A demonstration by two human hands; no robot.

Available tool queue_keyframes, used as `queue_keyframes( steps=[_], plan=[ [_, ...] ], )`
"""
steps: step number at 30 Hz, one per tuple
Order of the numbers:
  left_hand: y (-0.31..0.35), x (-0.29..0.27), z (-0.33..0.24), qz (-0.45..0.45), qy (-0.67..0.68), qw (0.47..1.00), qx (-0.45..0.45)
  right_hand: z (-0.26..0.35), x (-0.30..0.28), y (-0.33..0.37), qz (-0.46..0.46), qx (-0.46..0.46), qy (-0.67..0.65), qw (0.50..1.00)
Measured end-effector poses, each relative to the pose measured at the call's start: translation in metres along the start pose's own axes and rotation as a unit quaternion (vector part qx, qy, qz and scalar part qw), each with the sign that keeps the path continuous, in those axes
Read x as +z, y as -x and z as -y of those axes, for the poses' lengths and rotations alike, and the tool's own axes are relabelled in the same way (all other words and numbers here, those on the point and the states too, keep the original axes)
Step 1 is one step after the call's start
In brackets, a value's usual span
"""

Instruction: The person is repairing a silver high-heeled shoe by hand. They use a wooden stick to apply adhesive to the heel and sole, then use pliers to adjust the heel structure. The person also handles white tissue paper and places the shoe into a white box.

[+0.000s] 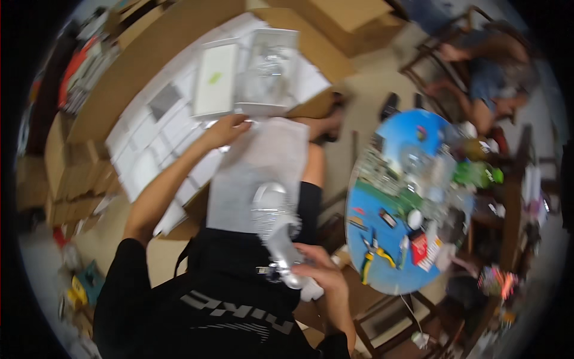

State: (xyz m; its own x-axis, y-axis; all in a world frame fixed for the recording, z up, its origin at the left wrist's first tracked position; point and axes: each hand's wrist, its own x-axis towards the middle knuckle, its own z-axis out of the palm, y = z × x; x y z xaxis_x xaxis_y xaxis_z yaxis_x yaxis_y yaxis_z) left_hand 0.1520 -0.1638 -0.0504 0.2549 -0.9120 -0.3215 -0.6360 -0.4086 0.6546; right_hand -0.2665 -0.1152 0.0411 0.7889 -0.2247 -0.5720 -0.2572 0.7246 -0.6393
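In my right hand [321,269] is a shiny silver handheld device [278,236] with a rounded head and a ribbed middle; motion blurs its details. A small metal plug [262,270] hangs beside its lower end. My left hand [228,130] is closed at the upper left corner of a translucent white bag [257,167], which lies over my lap. Just beyond that hand, an open white box [269,106] holds something clear and shiny. Its pale lid [215,78], with a yellow-green mark, lies to the left of it.
Both stand on a large open carton [113,90] filled with white boxes [161,140]. At right, a blue oval table [365,203] carries yellow-handled pliers [376,254], a red pack [419,247] and clear plastic items. Another person [484,72] sits beyond it. Cardboard boxes [78,161] are stacked at left.
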Motion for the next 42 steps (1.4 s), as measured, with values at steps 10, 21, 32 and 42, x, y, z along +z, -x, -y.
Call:
queue_keyframes(
  steps=[10, 21, 32, 42],
  plan=[
    [-0.046, -0.028, 0.004, 0.003, -0.062, 0.997, 0.05, -0.009, 0.008, -0.002, 0.039, -0.041, 0.064, 0.996],
    [0.042, -0.117, -0.164, -0.236, -0.183, 0.858, 0.417, 0.002, 0.017, -0.017, 0.054, -0.097, 0.111, 0.988],
    [0.085, 0.047, -0.056, 0.045, -0.055, 0.979, 0.19, -0.005, 0.004, 0.004, 0.024, -0.081, 0.1, 0.991],
    [0.116, 0.067, -0.032, 0.067, 0.07, 0.979, 0.18, -0.001, 0.009, -0.026, 0.061, -0.081, 0.017, 0.995]
  ],
)
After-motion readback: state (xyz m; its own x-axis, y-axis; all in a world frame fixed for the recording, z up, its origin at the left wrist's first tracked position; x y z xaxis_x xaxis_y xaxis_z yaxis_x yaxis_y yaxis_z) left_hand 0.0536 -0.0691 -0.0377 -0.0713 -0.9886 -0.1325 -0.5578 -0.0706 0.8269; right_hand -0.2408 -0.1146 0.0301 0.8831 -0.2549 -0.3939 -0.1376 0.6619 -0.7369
